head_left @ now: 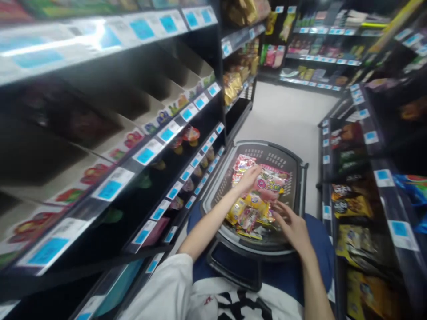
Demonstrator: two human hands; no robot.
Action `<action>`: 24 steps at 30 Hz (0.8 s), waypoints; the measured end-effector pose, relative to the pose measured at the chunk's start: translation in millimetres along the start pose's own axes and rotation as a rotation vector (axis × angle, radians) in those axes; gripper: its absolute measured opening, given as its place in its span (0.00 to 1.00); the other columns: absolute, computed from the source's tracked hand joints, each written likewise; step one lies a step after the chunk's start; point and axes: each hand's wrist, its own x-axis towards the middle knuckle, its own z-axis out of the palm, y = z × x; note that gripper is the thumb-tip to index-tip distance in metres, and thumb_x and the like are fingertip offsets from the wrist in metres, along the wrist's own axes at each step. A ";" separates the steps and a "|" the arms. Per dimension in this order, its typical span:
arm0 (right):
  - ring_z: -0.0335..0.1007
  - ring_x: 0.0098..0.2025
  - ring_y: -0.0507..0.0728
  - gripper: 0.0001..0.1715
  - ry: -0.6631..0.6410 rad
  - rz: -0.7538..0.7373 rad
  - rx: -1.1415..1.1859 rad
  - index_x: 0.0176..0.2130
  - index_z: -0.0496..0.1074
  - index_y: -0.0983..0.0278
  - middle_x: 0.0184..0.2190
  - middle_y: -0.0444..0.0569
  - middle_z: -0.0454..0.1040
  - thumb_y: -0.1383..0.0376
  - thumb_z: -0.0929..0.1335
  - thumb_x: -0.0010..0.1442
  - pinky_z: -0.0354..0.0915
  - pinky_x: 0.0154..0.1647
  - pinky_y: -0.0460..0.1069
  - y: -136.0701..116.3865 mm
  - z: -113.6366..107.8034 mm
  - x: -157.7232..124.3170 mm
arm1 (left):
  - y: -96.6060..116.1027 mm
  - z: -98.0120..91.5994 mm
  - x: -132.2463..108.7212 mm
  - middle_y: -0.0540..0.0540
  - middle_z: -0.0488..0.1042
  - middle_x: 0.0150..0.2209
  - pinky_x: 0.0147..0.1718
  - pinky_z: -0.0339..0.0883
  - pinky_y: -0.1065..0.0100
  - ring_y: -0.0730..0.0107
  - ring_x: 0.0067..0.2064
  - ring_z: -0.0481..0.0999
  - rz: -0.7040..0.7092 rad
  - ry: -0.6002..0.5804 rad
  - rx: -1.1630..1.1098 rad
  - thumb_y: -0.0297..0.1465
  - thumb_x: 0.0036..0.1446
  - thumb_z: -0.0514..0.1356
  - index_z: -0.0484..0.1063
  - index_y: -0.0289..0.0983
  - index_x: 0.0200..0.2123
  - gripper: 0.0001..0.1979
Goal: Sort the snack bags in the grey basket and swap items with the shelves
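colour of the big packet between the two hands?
Mostly pink. The packet shows best in the head view, the only one here.

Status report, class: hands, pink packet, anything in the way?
Left hand at upper edge of pink packet. Right hand open by lower edge. Packet in basket, yellow packets alongside. No obstruction seen.

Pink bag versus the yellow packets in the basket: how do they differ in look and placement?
Colour: the pink bag is mainly pink with large lettering; the yellow packets are mainly yellow.
Number: the pink bag is a single piece, while the yellow packets form a loose cluster.
Placement: the pink bag lies farther from the person, beside the left hand; the yellow packets lie nearer the person.
Shared: both have shiny wrappers and lie in the basket.
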 end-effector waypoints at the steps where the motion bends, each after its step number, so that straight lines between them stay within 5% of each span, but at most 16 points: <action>1: 0.84 0.43 0.62 0.32 -0.011 -0.013 -0.011 0.61 0.74 0.60 0.51 0.51 0.84 0.47 0.69 0.65 0.78 0.48 0.56 0.6 0.6 -0.4 | -3.9 0.0 -0.3 0.53 0.65 0.27 0.32 0.61 0.71 0.75 0.29 0.63 -0.007 -0.018 0.001 0.40 0.67 0.66 0.67 0.34 0.29 0.19; 9: 0.81 0.37 0.58 0.22 0.036 -0.052 -0.040 0.54 0.76 0.62 0.42 0.50 0.85 0.51 0.69 0.68 0.74 0.41 0.51 -3.4 0.1 -5.7 | -16.0 -3.6 -1.6 0.55 0.63 0.24 0.28 0.54 0.73 0.77 0.26 0.60 -0.051 -0.069 -0.040 0.44 0.61 0.70 0.65 0.35 0.27 0.23; 18: 0.80 0.34 0.59 0.23 0.010 -0.053 -0.022 0.47 0.80 0.63 0.37 0.51 0.84 0.48 0.69 0.67 0.71 0.39 0.50 -4.3 -1.5 -4.8 | -10.0 -3.1 -5.6 0.49 0.74 0.33 0.36 0.70 0.70 0.74 0.32 0.72 -0.101 -0.106 -0.161 0.41 0.67 0.65 0.72 0.33 0.37 0.16; 24: 0.80 0.37 0.59 0.23 0.011 -0.070 0.048 0.42 0.80 0.61 0.36 0.49 0.83 0.48 0.65 0.70 0.72 0.40 0.48 -21.7 -12.1 -8.8 | -19.4 4.9 -8.0 0.44 0.75 0.43 0.40 0.75 0.65 0.70 0.39 0.76 -0.083 -0.116 -0.049 0.42 0.73 0.58 0.73 0.34 0.47 0.16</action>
